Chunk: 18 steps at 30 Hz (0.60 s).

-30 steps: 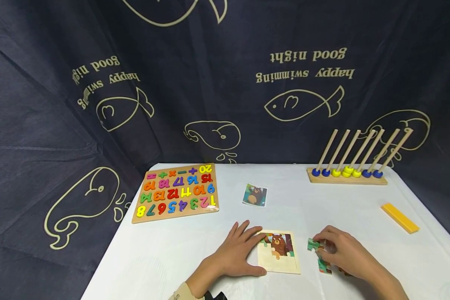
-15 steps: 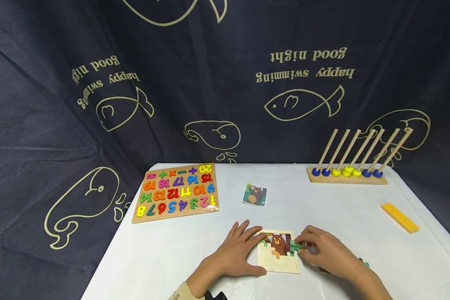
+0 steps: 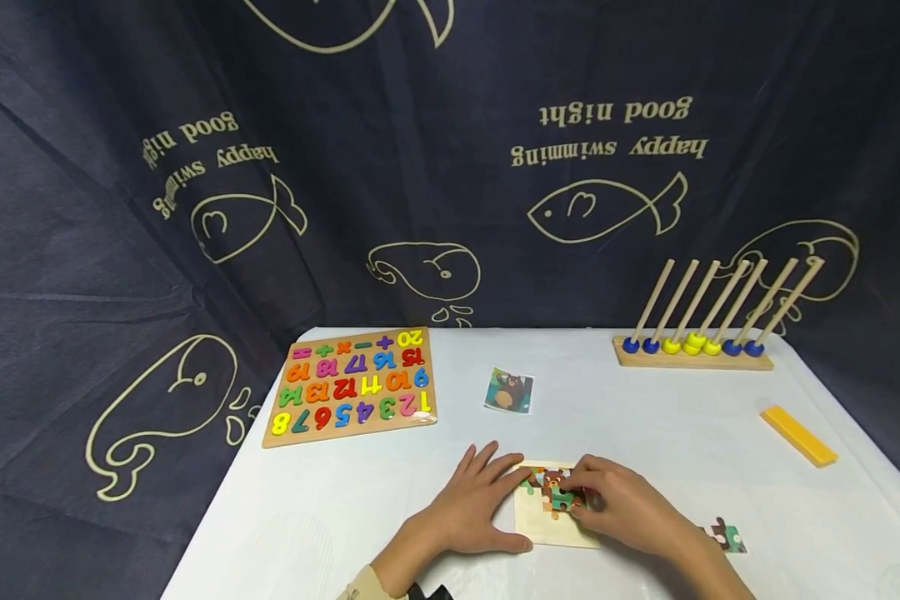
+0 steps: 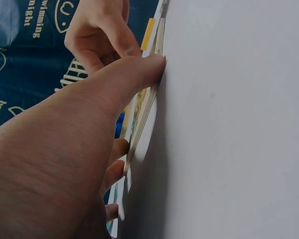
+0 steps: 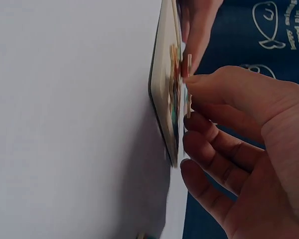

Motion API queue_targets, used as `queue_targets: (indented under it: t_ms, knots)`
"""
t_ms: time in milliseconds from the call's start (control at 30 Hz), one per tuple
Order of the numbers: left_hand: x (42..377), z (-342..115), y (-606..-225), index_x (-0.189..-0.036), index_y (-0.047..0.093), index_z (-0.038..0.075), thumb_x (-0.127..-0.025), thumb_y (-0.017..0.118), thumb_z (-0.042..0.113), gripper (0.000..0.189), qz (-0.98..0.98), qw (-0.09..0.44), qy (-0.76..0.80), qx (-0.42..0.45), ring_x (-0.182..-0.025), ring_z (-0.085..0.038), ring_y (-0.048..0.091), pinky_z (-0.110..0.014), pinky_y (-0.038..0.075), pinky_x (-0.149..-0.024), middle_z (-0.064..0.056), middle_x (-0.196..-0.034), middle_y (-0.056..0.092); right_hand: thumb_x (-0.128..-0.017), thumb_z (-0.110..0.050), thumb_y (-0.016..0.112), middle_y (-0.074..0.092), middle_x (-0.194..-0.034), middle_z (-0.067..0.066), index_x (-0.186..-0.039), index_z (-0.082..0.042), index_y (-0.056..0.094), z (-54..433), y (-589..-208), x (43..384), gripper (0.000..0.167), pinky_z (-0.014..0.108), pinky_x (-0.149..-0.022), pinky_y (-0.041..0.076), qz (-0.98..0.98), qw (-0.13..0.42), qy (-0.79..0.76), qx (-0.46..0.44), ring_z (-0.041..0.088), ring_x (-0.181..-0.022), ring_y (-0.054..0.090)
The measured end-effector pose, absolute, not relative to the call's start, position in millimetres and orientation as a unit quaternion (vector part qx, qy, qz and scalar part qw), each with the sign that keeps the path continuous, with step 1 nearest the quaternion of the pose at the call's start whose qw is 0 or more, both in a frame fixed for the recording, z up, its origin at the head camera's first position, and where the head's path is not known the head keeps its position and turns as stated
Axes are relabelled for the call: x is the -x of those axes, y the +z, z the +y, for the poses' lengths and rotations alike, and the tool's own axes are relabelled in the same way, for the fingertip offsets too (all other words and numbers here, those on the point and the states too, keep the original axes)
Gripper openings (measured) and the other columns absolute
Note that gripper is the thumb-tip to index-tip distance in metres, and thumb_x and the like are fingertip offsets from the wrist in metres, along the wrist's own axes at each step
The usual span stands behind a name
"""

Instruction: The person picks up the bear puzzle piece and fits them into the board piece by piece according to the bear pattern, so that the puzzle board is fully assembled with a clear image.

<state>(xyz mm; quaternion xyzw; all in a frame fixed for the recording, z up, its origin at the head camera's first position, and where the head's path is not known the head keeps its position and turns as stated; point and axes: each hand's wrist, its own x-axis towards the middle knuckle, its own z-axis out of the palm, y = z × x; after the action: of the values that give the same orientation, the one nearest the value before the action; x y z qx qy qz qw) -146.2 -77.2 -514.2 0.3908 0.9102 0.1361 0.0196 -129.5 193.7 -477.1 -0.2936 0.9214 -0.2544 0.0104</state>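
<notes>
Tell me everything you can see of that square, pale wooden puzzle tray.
The square, pale puzzle tray looks wooden, with a narrow border, and lies on the white table. Jigsaw pieces picturing a brown bear cover much of its far part; bare board shows towards its near edge. The left hand touches its left side, thumb at the near corner. The right hand pinches a green jigsaw piece above it.

Left grip [image 4: 97, 107] against board [image 4: 142, 122]

The puzzle tray [image 3: 543, 530] looks wooden (smooth and matt)
</notes>
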Motion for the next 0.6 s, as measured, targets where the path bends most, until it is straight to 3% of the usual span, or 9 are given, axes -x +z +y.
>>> queue_targets:
  t_ms: [367,600]
  knots:
    - [145,-77,-512,-0.151,0.031,0.031,-0.078,0.046,0.080,0.089,0.908,0.016,0.137,-0.395,-0.144,-0.031,0.012,-0.058,0.012,-0.111,0.008,-0.154,0.026,-0.083,-0.025,0.075,0.055,-0.093,-0.017,-0.101,-0.022,0.073,171,-479,133,0.018,0.025,-0.066,0.047,0.914,0.008,-0.246,0.322,0.001,-0.075,0.050]
    - [145,-78,-511,-0.151,0.031,0.030,-0.079,0.046,0.079,0.088,0.908,0.019,0.138,-0.394,-0.144,-0.031,0.012,-0.059,0.013,-0.111,0.008,-0.154,0.025,-0.082,-0.024,0.075,0.054,-0.091,-0.016,-0.100,-0.017,0.074,161,-482,135,0.019,0.024,-0.065,0.047,0.911,-0.025,-0.234,0.339,-0.001,-0.074,0.048]
